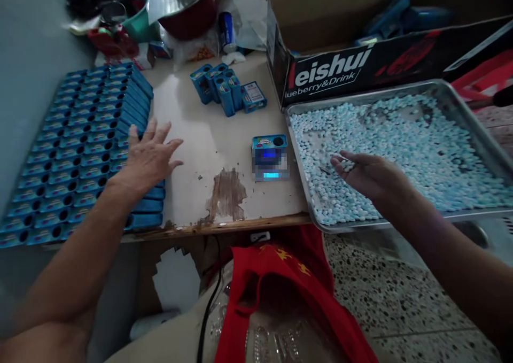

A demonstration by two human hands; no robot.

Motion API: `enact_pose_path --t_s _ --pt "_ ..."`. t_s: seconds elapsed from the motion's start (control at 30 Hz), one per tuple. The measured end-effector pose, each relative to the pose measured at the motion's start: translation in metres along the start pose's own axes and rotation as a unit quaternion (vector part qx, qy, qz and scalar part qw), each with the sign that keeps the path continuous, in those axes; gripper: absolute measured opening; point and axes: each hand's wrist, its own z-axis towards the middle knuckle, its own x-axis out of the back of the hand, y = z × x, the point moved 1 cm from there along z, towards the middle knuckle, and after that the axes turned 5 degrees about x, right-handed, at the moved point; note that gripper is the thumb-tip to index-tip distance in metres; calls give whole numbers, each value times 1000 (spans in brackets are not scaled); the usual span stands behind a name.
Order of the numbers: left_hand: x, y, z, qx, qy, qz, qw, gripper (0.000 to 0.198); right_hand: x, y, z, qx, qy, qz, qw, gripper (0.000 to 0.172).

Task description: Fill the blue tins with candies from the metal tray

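My left hand point(150, 152) is spread open over the right edge of a large block of blue small boxes point(90, 133), each with a dark round spot on top. Whether its fingertips touch them I cannot tell. My right hand point(363, 173) is over a metal tray point(312, 205) of pale blue and white candies point(401, 154), fingers curled around a few whitish ones. Between the hands, a single blue box point(269, 141) sits at the back of a small device point(270, 165) with blurred, glowing displays. Farther back stand several loose blue boxes point(220, 87).
A cardboard carton point(276, 47) with dark printed sides stands behind the tray, blue things inside it. At the back left are a dark red bowl point(188, 18), a blue can point(227, 31) and plastic bags. The table's front edge point(240, 221) is worn. A red apron point(288, 267) hangs below.
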Motion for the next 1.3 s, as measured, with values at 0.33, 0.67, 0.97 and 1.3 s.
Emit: enact_pose_path --t_s 0.33,0.67,0.97,1.3 --pt "-109 155 47 25 -3 -384 923 75 -119 -21 8 8 -76 187 979 15" --pt "-89 239 86 -20 61 -334 941 45 -151 -36 42 337 -109 -37 934 41" --pt "-97 257 88 -43 71 -351 933 41 -149 -51 6 265 -72 -126 953 47" --pt "-111 198 69 23 47 -513 857 56 -90 -64 11 329 -53 -198 922 34"
